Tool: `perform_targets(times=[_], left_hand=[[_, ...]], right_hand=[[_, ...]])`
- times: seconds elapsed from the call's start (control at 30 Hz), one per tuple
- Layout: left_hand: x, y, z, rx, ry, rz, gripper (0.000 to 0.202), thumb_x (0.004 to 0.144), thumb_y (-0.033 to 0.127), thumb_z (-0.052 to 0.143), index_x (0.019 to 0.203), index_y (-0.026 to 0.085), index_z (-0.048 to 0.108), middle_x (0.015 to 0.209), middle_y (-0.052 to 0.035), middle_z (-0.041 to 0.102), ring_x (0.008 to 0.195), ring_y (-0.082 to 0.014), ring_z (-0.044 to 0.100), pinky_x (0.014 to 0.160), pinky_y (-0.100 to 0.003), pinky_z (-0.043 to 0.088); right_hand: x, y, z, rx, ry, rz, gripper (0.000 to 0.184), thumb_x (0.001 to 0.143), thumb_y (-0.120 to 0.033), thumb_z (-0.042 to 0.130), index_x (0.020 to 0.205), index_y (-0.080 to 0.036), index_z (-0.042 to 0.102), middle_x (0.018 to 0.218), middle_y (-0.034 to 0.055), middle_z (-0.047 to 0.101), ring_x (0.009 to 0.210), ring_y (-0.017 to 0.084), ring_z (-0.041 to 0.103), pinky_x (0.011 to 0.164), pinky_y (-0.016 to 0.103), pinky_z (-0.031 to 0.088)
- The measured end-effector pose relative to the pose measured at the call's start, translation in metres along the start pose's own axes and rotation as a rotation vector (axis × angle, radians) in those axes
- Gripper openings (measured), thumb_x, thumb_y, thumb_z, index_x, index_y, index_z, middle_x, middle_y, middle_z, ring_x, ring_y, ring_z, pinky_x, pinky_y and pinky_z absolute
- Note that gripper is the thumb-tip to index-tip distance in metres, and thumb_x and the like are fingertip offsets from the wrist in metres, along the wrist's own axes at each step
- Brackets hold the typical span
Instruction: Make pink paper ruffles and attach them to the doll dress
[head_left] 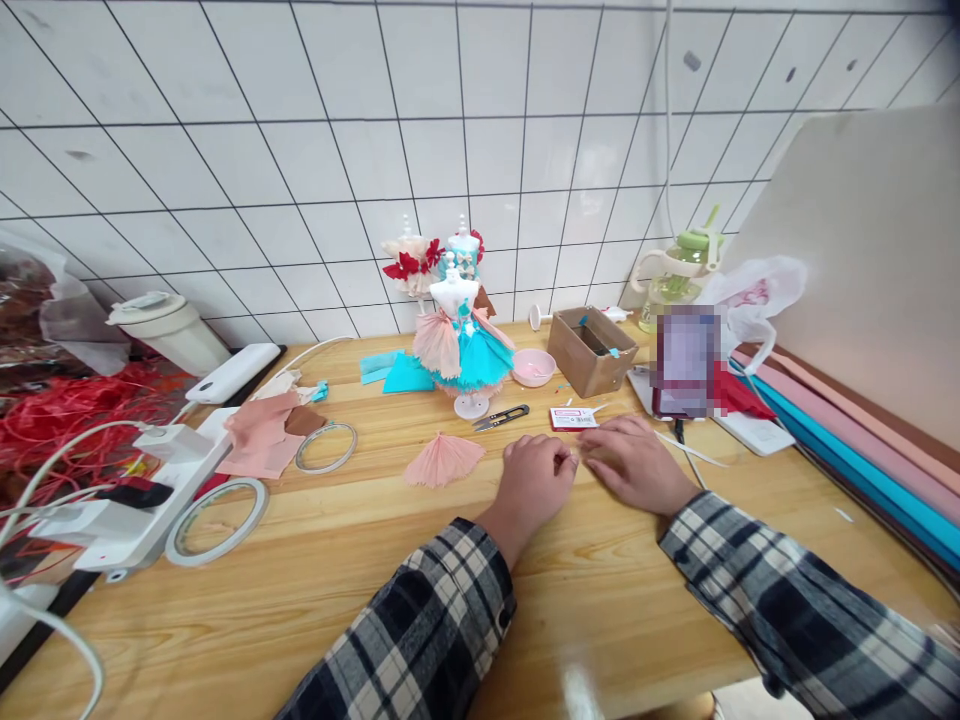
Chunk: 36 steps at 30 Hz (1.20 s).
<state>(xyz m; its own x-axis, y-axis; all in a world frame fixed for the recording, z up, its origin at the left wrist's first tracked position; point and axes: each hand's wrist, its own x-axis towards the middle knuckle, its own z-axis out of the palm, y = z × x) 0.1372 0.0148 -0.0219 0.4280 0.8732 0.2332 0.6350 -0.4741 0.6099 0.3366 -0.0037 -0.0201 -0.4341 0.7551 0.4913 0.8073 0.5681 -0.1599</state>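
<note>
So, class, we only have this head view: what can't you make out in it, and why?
All in the head view:
- Phone screen: blurred by pixelation.
- Left hand: its curled fingers hide anything that might be in its grip.
- Rear turquoise dress form: lower part hidden by the front dress form.
- Red-and-white packet: print too small to read.
- Plastic bag: cut off by the left edge.

The curled left hand (pixel 538 474) is just beside the right hand (pixel 639 464), both backs upward.
</note>
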Motion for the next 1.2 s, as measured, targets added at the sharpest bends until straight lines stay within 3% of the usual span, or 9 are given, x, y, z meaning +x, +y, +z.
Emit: perform_targets(times=[0.1,0.17,0.33,0.43,0.57,0.67,0.77,0.97,1.2], left_hand=[[0.001,-0.001,-0.004,-0.126,0.022,-0.012,0.011,0.084,0.03,0.061,0.082,0.021,0.066,0.09,-0.0022,0.071,0.092,-0.0207,0.059,0.084,-0.034,0.041],[0.001,-0.001,-0.007,-0.194,0.042,-0.018,0.01,0.083,0.028,0.062,0.082,0.02,0.066,0.091,-0.0031,0.071,0.093,-0.0205,0.06,0.086,-0.034,0.042],[-0.001,-0.002,-0.012,-0.335,0.094,0.0,0.008,0.082,0.024,0.061,0.081,0.019,0.067,0.09,-0.0048,0.07,0.091,-0.0207,0.061,0.087,-0.033,0.043],[-0.006,-0.003,-0.014,-0.47,0.098,-0.044,0.009,0.081,0.025,0.062,0.08,0.018,0.068,0.088,-0.0047,0.071,0.089,-0.0201,0.062,0.085,-0.032,0.045],[-0.016,-0.007,-0.025,-0.602,0.072,-0.102,0.014,0.082,0.028,0.059,0.08,0.017,0.068,0.086,-0.0047,0.072,0.083,-0.0184,0.065,0.078,-0.029,0.048],[-0.03,-0.017,-0.046,-0.754,0.018,-0.199,0.018,0.08,0.031,0.06,0.082,0.016,0.07,0.088,-0.0061,0.073,0.084,-0.0197,0.066,0.078,-0.029,0.049],[-0.045,-0.035,-0.074,-0.847,0.006,-0.242,0.022,0.079,0.036,0.063,0.083,0.017,0.072,0.093,-0.0059,0.074,0.092,-0.0213,0.065,0.086,-0.032,0.047],[-0.059,-0.067,-0.105,-1.209,0.063,-0.37,0.031,0.076,0.042,0.07,0.091,0.015,0.074,0.099,-0.0091,0.071,0.094,-0.0191,0.062,0.087,-0.03,0.046],[-0.056,-0.072,-0.1,-1.313,0.155,-0.416,0.027,0.07,0.036,0.077,0.086,0.014,0.074,0.086,-0.0059,0.071,0.077,-0.0144,0.06,0.078,-0.028,0.046]], right_hand=[[-0.004,0.012,-0.007,0.016,0.125,0.113,0.027,0.084,-0.034,0.062,0.108,-0.021,0.06,0.098,0.0065,0.071,0.095,0.025,0.061,0.091,0.044,0.041],[-0.007,0.02,-0.01,0.052,0.172,0.156,0.017,0.085,-0.039,0.061,0.089,-0.022,0.062,0.103,0.0062,0.071,0.098,0.026,0.061,0.091,0.043,0.042],[-0.012,0.032,-0.006,0.122,0.343,0.448,0.033,0.086,-0.04,0.057,0.061,-0.021,0.047,0.097,0.0055,0.072,0.088,0.022,0.065,0.079,0.037,0.047],[-0.017,0.04,-0.003,0.176,0.435,0.683,0.018,0.082,-0.039,0.058,0.086,-0.022,0.055,0.099,0.0053,0.071,0.075,0.019,0.064,0.068,0.034,0.049],[-0.025,0.049,-0.008,0.2,0.525,0.791,0.05,0.075,-0.033,0.06,0.122,-0.021,0.046,0.103,0.0074,0.067,0.065,0.016,0.06,0.063,0.033,0.05],[-0.025,0.039,-0.018,-0.112,0.655,0.674,0.042,0.075,-0.022,0.056,0.117,-0.018,0.053,0.101,0.0096,0.065,0.069,0.019,0.057,0.071,0.04,0.049],[-0.013,0.0,-0.021,-0.312,0.792,0.408,0.04,0.077,-0.019,0.058,0.117,-0.018,0.054,0.104,0.0138,0.062,0.084,0.027,0.059,0.081,0.048,0.047],[0.046,-0.103,0.026,-0.027,0.314,-0.156,0.039,0.086,-0.024,0.064,0.122,-0.03,0.053,0.108,0.0077,0.064,0.099,0.024,0.06,0.087,0.042,0.046],[0.092,-0.118,0.058,0.066,0.316,-0.123,0.019,0.088,-0.031,0.063,0.106,-0.027,0.065,0.103,0.0043,0.069,0.095,0.022,0.059,0.084,0.04,0.04]])
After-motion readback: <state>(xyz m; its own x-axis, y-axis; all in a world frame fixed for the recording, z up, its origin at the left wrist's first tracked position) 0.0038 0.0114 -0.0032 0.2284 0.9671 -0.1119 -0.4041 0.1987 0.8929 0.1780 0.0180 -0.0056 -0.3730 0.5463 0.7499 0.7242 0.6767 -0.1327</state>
